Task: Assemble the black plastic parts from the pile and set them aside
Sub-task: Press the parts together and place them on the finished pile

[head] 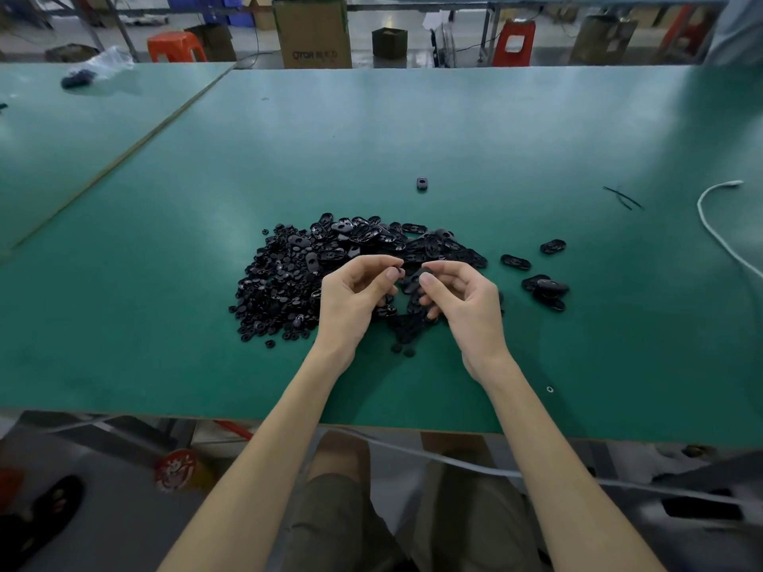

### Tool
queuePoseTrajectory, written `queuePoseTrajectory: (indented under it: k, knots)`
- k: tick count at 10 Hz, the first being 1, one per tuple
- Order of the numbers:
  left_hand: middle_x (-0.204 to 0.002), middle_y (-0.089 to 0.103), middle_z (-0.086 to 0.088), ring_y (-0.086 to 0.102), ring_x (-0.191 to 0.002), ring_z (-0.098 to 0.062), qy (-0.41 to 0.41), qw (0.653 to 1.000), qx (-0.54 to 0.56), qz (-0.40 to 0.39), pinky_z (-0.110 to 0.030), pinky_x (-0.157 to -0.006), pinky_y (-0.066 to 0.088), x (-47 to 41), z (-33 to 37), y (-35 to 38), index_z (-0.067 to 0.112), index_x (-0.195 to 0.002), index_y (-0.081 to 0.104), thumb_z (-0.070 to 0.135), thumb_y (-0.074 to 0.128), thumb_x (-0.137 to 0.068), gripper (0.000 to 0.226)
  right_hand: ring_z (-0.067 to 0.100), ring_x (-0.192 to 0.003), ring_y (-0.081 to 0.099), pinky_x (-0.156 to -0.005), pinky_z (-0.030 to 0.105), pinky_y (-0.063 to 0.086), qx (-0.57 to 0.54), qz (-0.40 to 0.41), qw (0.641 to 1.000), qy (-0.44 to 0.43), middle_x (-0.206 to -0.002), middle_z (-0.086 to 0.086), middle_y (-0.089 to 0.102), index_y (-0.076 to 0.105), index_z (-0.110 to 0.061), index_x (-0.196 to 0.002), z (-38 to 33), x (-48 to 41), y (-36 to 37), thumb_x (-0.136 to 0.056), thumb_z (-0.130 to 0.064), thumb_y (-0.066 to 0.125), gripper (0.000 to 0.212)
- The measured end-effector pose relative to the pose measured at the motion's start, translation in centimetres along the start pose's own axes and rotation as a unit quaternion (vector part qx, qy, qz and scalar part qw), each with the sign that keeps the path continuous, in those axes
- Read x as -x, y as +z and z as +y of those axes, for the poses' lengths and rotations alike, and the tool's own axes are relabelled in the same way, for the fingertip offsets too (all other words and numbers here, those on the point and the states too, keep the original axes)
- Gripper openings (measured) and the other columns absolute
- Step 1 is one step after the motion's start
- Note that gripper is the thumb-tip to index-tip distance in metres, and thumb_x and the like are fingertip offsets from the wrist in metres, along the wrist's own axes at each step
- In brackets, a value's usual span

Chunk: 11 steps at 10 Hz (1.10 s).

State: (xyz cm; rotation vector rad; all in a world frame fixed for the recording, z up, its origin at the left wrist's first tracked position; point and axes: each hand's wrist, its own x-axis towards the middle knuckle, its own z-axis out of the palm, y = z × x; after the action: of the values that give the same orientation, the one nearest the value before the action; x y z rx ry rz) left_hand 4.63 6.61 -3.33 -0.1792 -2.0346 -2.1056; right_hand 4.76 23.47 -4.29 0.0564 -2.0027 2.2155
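Head view: over the pile (313, 278) on the green table (165, 249), the left hand (355, 295) pinches a small part (399, 272) between thumb and forefinger. The right hand (464, 299) grips an oval part (415, 279). At the pile's 3 o'clock lie set-aside parts (545, 289), and a lone part (422, 183) lies at 12.

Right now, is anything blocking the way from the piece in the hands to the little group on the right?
Nothing visible. The right hand holds an oval piece; only bare green table lies before the set-aside group.
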Motion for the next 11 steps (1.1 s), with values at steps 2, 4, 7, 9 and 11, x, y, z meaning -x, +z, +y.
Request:
queuePoseTrajectory:
  k: [2, 4, 7, 9, 11]
  knots:
    - [-0.097, 0.079, -0.003, 0.068, -0.076, -0.012, 0.004, 1.000, -0.012, -0.004, -0.019, -0.071, 0.052, 0.04, -0.03, 0.01, 0.012, -0.109, 0.078, 0.007, 0.070, -0.097, 0.016, 0.012, -0.072, 0.070, -0.060, 0.024, 0.055, -0.001, -0.003, 1.000, 0.000, -0.086, -0.001, 0.077, 0.073, -0.013, -0.109, -0.05, 0.04, 0.11, -0.096, -0.012, 0.075, 0.014]
    - [-0.097, 0.078, -0.005, 0.068, -0.077, -0.012, 0.014, 1.000, -0.011, -0.010, -0.024, -0.077, 0.055, -0.01, -0.13, -0.02, 0.011, -0.105, 0.078, 0.009, 0.075, -0.093, 0.012, 0.013, -0.071, 0.068, -0.059, 0.024, 0.054, -0.008, -0.010, 1.000, -0.002, -0.084, -0.002, 0.077, 0.074, -0.016, -0.108, -0.22, 0.13, 0.17, -0.096, -0.011, 0.075, 0.013]
    - [-0.093, 0.076, 0.000, 0.068, -0.080, -0.012, 0.018, 1.000, -0.005, -0.015, -0.028, -0.079, 0.057, -0.11, -0.16, 0.00, 0.019, -0.100, 0.078, 0.013, 0.078, -0.092, 0.010, 0.015, -0.072, 0.068, -0.061, 0.026, 0.054, 0.001, -0.022, 1.000, -0.010, -0.079, -0.003, 0.072, 0.072, -0.020, -0.112, -0.62, 0.23, 0.17, -0.096, -0.008, 0.073, 0.020]
    - [-0.089, 0.073, -0.001, 0.061, -0.081, -0.017, 0.014, 0.999, -0.009, -0.027, -0.031, -0.078, 0.052, -0.17, -0.31, 0.02, 0.020, -0.095, 0.078, 0.017, 0.080, -0.090, 0.006, 0.012, -0.072, 0.067, -0.062, 0.025, 0.054, 0.039, -0.053, 0.998, -0.024, -0.080, -0.004, 0.072, 0.075, -0.026, -0.097, -0.78, 0.35, 0.32, -0.097, -0.006, 0.071, 0.020]
    - [-0.095, 0.077, 0.001, 0.070, -0.080, -0.014, 0.017, 0.998, -0.019, -0.064, -0.023, -0.075, 0.054, -0.10, -0.17, 0.22, 0.020, -0.097, 0.076, 0.012, 0.077, -0.092, 0.010, 0.013, -0.075, 0.070, -0.062, 0.025, 0.055, 0.040, -0.051, 0.998, -0.017, -0.087, -0.001, 0.077, 0.076, -0.023, -0.099, -0.55, 0.35, 0.27, -0.098, -0.007, 0.070, 0.018]
